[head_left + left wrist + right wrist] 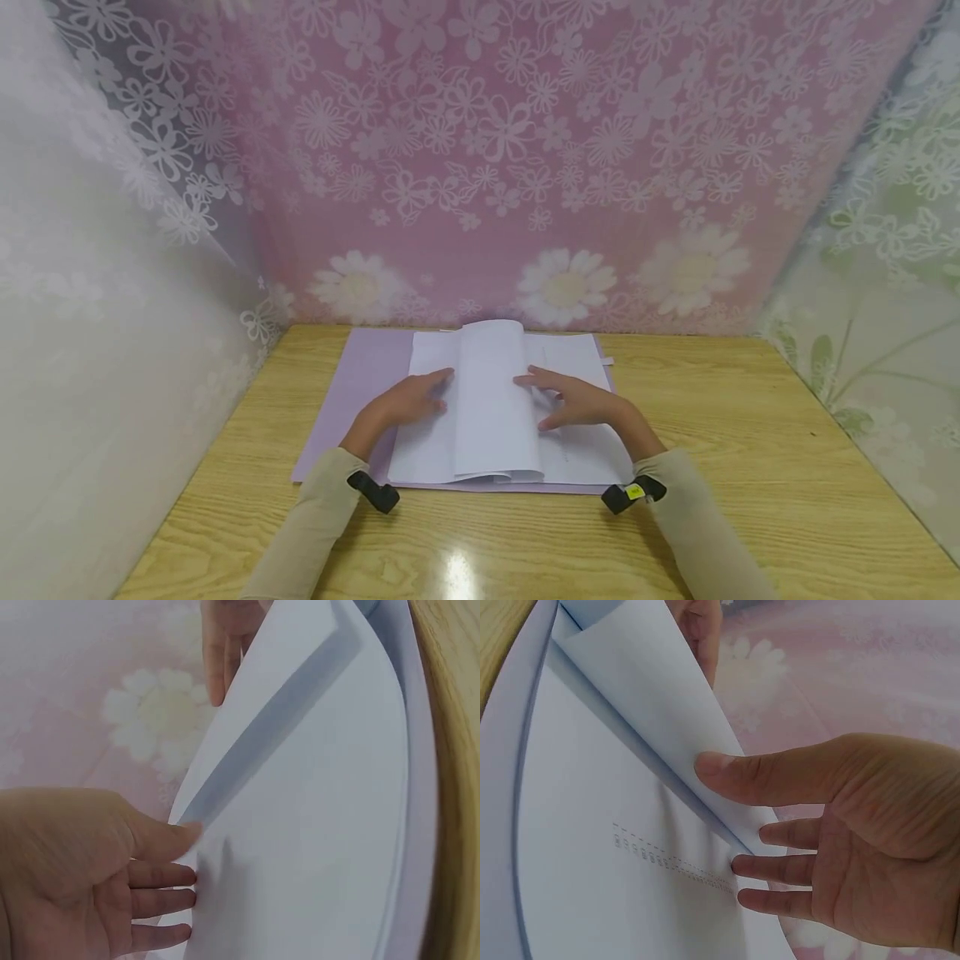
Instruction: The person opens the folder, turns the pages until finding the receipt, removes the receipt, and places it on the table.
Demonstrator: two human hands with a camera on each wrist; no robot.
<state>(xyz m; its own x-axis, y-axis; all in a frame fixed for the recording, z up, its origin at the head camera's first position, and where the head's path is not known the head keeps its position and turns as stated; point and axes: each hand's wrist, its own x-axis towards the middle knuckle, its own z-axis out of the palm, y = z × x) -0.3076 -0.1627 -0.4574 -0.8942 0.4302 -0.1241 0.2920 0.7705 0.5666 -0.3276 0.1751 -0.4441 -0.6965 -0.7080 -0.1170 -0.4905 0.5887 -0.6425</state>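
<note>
Nearest in my head view is the light wood-grain tabletop (562, 550); on it, between my two hands, lies a thin lavender folder of card or plastic (352, 375), spread flat with a set of plain white paper sheets (592, 458) on it. I have the left grip (408, 400) beside the left part of the sheets, fingers straight and apart, clasping nothing; the right grip (583, 402) is the same at the right, index finger near the edge of a curled white paper leaf (491, 400) standing in the middle. Treat this leaf as light, limp and easily creased; its smooth face will probably slide under dry fingertips. Take hold by a free edge, thumb against fingers, with low force; the folder should be stiffer and bear a firmer press. I cannot tell whether the leaf is one sheet or several, nor where it is bound. Its underside is hidden, and actual fingertip contact is hard to confirm. A faint row of printed marks (667, 859) on the right-hand sheet is too small to read. Farthest off, a pink flowered cloth backdrop (480, 225) rises behind the tabletop.
</note>
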